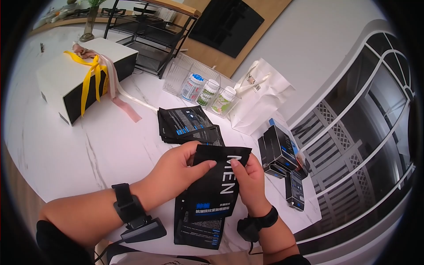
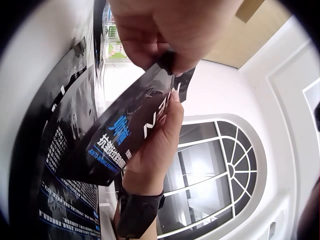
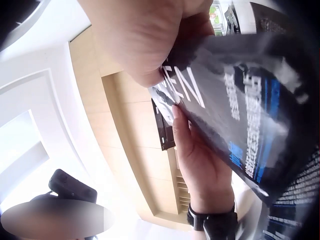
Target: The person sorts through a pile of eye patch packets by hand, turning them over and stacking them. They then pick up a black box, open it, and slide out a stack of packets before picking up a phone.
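1. In the centre of the head view, the black MEN pouch (image 1: 212, 190) is hanging upright from 2 hands, its lettering running down the front.
2. The left hand (image 1: 176, 170) is pinching the pouch's top at the upper left, its thumb lying across the front.
3. The right hand (image 1: 251, 183) is pinching the upper right, thumb on the front near the "M"; the 2 thumb tips are standing near each other but apart.
4. The pouch is looking light, thin and bendable, with a smooth sheen that is suggesting a slightly slippery film; whatever is inside is not showing.
5. For handling, the flat top margin is seeming the best hold: 1 pinch per side, close to the edge, without squeezing the middle.
6. Behind its lower end, at the bottom centre, another black pouch (image 1: 198, 234) is showing small print.
7. Just above the left hand, a pile of black pouches (image 1: 185, 121) is lying on the white table (image 1: 119, 150).
8. At the right, black boxes (image 1: 277, 145) are sitting in a group; at upper centre, 3 bottles (image 1: 207, 92) are standing in a clear organizer.
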Demonstrator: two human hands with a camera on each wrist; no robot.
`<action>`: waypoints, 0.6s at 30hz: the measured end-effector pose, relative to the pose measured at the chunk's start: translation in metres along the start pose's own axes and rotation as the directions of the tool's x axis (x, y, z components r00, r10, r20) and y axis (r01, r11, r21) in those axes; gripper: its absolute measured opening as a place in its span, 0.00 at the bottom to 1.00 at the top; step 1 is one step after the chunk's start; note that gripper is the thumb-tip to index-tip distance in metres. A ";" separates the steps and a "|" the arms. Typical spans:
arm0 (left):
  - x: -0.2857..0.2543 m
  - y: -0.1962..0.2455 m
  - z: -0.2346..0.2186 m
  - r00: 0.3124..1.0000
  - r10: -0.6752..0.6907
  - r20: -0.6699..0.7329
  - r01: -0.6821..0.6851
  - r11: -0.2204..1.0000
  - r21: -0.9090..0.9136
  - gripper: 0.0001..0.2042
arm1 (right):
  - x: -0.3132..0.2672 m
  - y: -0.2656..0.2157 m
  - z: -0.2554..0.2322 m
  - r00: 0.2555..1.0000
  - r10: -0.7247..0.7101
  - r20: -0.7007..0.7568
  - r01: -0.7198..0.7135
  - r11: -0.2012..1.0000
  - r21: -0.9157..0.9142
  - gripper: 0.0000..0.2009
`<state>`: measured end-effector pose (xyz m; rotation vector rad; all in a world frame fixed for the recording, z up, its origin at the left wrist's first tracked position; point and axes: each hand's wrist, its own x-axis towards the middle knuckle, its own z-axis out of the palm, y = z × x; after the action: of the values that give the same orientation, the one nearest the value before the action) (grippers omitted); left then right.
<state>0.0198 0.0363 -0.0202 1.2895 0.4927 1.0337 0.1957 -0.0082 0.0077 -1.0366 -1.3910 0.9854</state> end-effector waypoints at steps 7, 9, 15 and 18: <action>-0.001 0.006 0.000 0.999 -0.044 0.001 0.044 0.998 0.035 0.08 | -0.012 0.007 -0.003 0.972 -0.228 -0.060 0.177 0.874 -0.453 0.07; -0.001 0.004 0.001 0.998 -0.060 0.003 0.060 0.998 0.006 0.09 | -0.013 0.002 -0.001 0.943 -0.331 -0.044 0.262 0.815 -0.516 0.07; -0.007 0.009 0.008 0.990 0.068 0.124 -0.068 0.998 -0.005 0.09 | -0.009 0.000 0.005 0.973 -0.225 -0.059 0.190 0.915 -0.356 0.07; -0.004 0.009 0.005 0.994 0.099 0.051 -0.102 0.993 0.053 0.08 | -0.014 0.003 0.003 0.950 -0.298 -0.093 0.248 0.901 -0.357 0.07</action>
<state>0.0187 0.0301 -0.0113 1.3975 0.4258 1.0759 0.1932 -0.0211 0.0005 -1.1022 -1.5681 0.4591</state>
